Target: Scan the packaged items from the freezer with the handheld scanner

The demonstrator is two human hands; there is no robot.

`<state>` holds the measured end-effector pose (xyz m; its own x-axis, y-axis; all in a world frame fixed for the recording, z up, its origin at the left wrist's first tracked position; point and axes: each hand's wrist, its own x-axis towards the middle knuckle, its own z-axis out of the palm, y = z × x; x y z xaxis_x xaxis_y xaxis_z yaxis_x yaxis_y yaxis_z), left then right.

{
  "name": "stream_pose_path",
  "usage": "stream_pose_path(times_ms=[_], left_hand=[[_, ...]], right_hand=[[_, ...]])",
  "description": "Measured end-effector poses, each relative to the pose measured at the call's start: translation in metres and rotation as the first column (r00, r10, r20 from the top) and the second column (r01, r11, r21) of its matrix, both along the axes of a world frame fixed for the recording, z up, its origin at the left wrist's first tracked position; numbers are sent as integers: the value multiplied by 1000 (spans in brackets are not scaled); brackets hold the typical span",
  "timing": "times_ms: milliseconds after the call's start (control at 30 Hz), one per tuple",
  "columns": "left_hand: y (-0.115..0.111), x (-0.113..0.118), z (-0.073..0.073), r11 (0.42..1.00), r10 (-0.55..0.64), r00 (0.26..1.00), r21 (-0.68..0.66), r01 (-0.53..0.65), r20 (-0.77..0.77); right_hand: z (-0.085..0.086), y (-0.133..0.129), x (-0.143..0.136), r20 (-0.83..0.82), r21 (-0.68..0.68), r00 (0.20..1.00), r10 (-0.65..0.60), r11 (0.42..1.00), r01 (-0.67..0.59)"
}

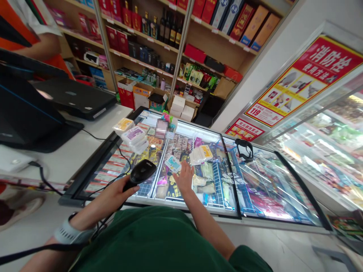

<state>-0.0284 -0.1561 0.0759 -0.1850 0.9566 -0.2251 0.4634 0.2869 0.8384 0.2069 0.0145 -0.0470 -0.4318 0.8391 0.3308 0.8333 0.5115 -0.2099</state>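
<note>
The left hand (pixel 120 190) is closed around the grip of a scanner (pixel 143 170), which is made of smooth black plastic, with a rounded, glossy head and a thin dark cable. A pale grey strap with slots in it, the band of a watch (pixel 74 229), circles the wrist behind that hand.

The right hand (pixel 185 176) is open, palm down, its fingers slightly spread over the glass of a freezer (pixel 237 181). At its fingertips, on the left side, lies a packet (pixel 172 163): small, flat and roughly rectangular, white with a light blue label and slightly shiny. Whether the fingers touch it, I cannot tell.

Just beyond the right hand, to its right, white packs with a yellow-orange label (pixel 200 155) lie in an overlapping row. Farther off, ahead of the left hand, is a stack of white packs with a purple label (pixel 135 138), and next to it another pile with a yellow label (pixel 123 125). The freezer has a dark frame, and wrapped goods and wire baskets show through its clear, reflective top.
</note>
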Motion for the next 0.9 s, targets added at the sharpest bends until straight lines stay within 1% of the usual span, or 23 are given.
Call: stream_pose_path(times_ms=[200,300,367,533,733,900], left_hand=[[8,10,13,997,-67,998,30,67,0],[10,14,18,995,-92,996,49,91,18],[11,16,21,994,-98,995,54,97,23],[12,18,26,992,-114,993,65,113,13],[13,18,28,993,-83,996,85,82,12],[14,19,29,993,-98,995,72,97,11]], right_hand=[[39,1,-2,-111,133,994,12,991,3],[52,0,-3,-133,166,991,12,986,10],[58,-1,-3,-133,169,991,7,986,15],[63,-1,-4,-115,160,993,-2,987,21],[62,1,-4,-72,140,997,-9,990,19],[62,1,-4,-95,150,995,-4,988,18]])
